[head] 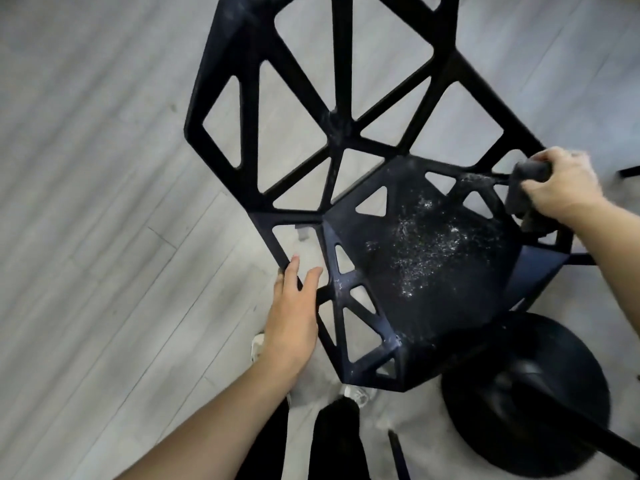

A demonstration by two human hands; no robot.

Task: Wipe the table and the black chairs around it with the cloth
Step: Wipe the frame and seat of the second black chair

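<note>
My right hand (568, 187) grips the dark cloth (526, 188) against the far right edge of the black chair (346, 133). My left hand (294, 306) rests on the chair's near left edge with straight fingers. White specks (426, 244) dot the seat, above a grey plank floor (104, 168).

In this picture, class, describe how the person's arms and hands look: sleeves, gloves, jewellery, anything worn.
Both forearms are bare; no sleeve shows. The left hand and right hand wear no gloves. No watch, bracelet or ring is visible, though the right hand is slightly blurred.
</note>
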